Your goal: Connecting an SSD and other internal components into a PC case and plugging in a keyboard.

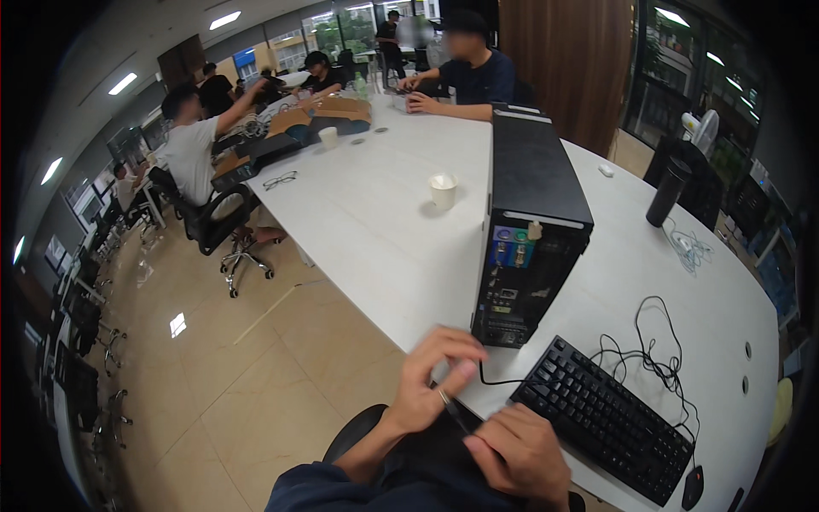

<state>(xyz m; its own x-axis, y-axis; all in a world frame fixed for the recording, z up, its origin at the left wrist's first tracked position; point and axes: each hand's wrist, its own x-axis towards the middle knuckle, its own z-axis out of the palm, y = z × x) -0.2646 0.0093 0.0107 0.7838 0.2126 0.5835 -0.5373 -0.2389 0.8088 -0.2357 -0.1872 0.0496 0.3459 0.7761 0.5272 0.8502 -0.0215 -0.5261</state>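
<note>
My left hand is by the table's near edge, just below the computer tower. Its fingers are curled, thumb and forefinger close together, slightly blurred. A thin dark cable-like piece with a light, shiny end runs from my left palm to my right hand, whose fingers are closed on its lower end. The black computer tower stands upright, its back panel of ports turned toward me. A thin black cable curves from beside my left fingertips to the black keyboard at right.
A black mouse and a tangled black cord lie beside the keyboard. Further off on the white table are paper cups, glasses, a dark tumbler and cardboard boxes. Several people sit or stand beyond.
</note>
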